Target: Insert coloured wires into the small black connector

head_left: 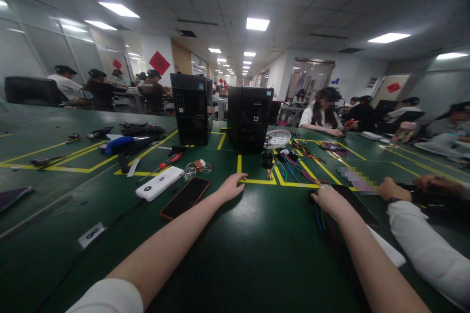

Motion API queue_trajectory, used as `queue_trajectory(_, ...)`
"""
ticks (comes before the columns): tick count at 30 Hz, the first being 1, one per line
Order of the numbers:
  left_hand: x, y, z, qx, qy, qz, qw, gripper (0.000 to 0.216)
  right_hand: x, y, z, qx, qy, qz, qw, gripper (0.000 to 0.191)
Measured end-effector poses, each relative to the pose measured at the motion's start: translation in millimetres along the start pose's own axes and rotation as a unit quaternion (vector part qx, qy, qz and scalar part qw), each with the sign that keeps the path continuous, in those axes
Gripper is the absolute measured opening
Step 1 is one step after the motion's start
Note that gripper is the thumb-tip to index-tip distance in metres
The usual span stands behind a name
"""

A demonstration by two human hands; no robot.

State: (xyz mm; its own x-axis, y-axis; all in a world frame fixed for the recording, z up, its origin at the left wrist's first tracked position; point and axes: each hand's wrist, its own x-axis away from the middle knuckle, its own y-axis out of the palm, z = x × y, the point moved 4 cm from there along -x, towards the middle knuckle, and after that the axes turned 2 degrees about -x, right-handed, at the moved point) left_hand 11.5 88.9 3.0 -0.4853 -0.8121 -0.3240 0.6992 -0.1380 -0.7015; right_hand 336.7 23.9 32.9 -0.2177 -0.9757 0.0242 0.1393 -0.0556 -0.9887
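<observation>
My left hand (pixel 231 189) lies on the green table (pixel 249 239), fingers apart and holding nothing, beside a dark phone (pixel 185 199) in an orange-edged case. My right hand (pixel 328 199) is closed around a cable (pixel 318 218) with blue, green and red wires; its black end shows by the fingertips. Beyond the right hand lies a heap of coloured cables (pixel 292 166) with black connectors. Two black computer cases (pixel 191 115) stand upright at the back, the nearer one (pixel 247 120) straight ahead of my left hand.
A white power bank (pixel 159 183), a red-handled screwdriver (pixel 172 160) and a blue-and-black tool (pixel 123 145) lie on the left. A white basket (pixel 282 138) stands behind the cables. At right, a co-worker's hand (pixel 394 190) is near a dark phone (pixel 356 204). Another person (pixel 325 112) sits opposite.
</observation>
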Motion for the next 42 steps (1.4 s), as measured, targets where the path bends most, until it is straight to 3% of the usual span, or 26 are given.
queue_trajectory(5, -1.0, 1.2, -2.0, 0.000, 0.000, 0.005, 1.000, 0.041, 10.7, 1.2, -33.7, -0.024, -0.005, 0.027, 0.999, 0.042)
queue_trajectory(11, -4.4, 3.6, -9.9, -0.017, 0.004, 0.036, 0.999, 0.038, 35.5, -5.3, -118.4, -0.097, -0.202, 0.134, 0.965, 0.046)
queue_trajectory(15, -7.0, 3.4, -16.8, -0.049, -0.040, 0.066, 0.996, 0.035, 43.1, -2.0, -164.6, -0.096, -0.264, 0.213, 0.936, 0.048)
queue_trajectory(20, -7.8, -0.9, -19.6, -0.068, -0.089, 0.078, 0.991, 0.034, 27.2, 0.2, -199.0, -0.085, -0.300, 0.261, 0.914, 0.041)
queue_trajectory(26, -8.6, 0.0, -21.2, -0.021, -0.105, 0.044, 0.993, 0.036, 15.6, -3.1, -207.0, -0.093, -0.323, 0.269, 0.902, 0.047)
queue_trajectory(34, -8.2, -3.0, -20.9, -0.063, -0.114, 0.072, 0.989, 0.029, 29.6, -8.2, -199.0, -0.137, -0.341, 0.288, 0.885, 0.037)
queue_trajectory(42, -8.5, -2.0, -21.5, -0.090, -0.123, 0.077, 0.985, 0.029, 28.0, -5.6, -200.4, -0.151, -0.349, 0.285, 0.880, 0.041)
